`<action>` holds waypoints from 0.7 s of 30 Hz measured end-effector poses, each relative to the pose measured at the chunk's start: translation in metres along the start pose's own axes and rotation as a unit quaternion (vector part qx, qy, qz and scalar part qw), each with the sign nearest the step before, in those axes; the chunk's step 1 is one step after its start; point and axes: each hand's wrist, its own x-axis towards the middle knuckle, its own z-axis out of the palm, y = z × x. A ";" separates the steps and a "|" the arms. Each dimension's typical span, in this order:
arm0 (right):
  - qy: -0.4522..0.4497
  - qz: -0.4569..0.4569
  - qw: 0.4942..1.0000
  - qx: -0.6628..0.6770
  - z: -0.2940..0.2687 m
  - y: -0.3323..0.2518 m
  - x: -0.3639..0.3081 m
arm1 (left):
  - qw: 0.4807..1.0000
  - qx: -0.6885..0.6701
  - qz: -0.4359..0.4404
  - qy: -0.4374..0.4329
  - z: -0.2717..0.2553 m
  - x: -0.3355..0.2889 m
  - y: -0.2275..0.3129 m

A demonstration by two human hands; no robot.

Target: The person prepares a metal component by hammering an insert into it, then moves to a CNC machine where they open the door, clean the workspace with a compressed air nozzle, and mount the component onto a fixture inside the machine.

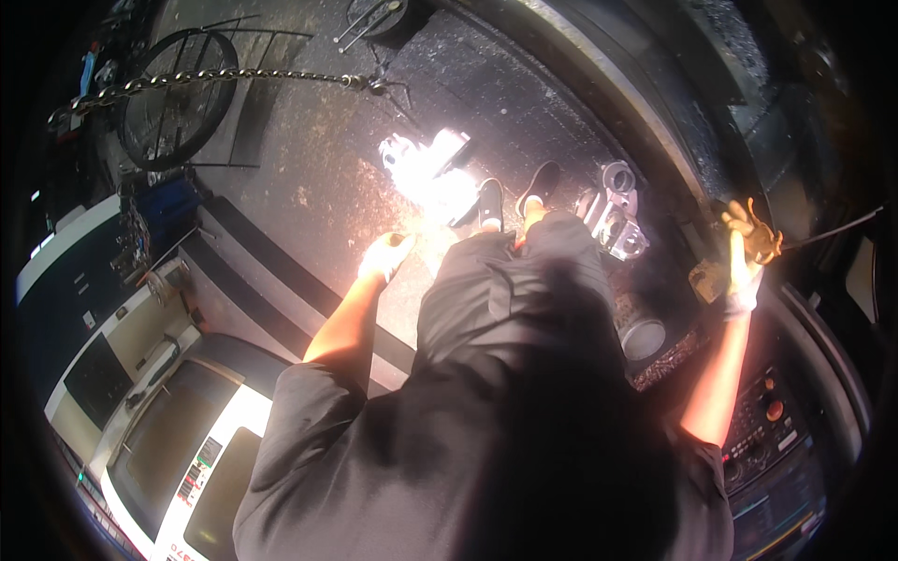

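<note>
My left hand (386,254) hangs in front of me on the left, washed out by strong light. Its fingers look loosely apart, and I see nothing in them. Beyond it, several shiny metal parts (432,176) lie on the floor, so overexposed that their shape is mostly lost. Far out to the right, my gloved right hand (742,245) is raised with its fingers bent around or against an orange-brown thing (769,243), too unclear to name. From beside that thing a thin rod (832,227) runs off to the right.
Metal castings with round openings (619,217) lie right of my feet, near a round metal container (644,338). A control panel (762,421) with a red button is below my right arm. A chain (224,75) crosses the upper left, before a large wheel-like ring (178,98).
</note>
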 end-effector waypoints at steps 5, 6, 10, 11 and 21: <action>-0.099 0.174 0.974 -0.109 0.028 0.022 0.013 | 0.996 -0.046 -0.067 -0.044 0.073 0.048 -0.017; -0.104 0.173 0.968 -0.146 0.019 0.042 0.014 | 0.996 -0.039 -0.060 -0.045 0.088 0.072 -0.025; -0.130 0.188 0.930 -0.289 -0.013 0.101 0.015 | 0.996 0.043 -0.066 -0.034 0.160 0.155 -0.053; -0.136 0.190 0.919 -0.319 -0.022 0.114 0.015 | 0.995 0.087 -0.037 -0.003 0.177 0.173 -0.061; -0.151 0.226 0.825 -0.495 -0.084 0.162 -0.034 | 0.979 0.134 -0.030 0.152 0.251 0.326 -0.069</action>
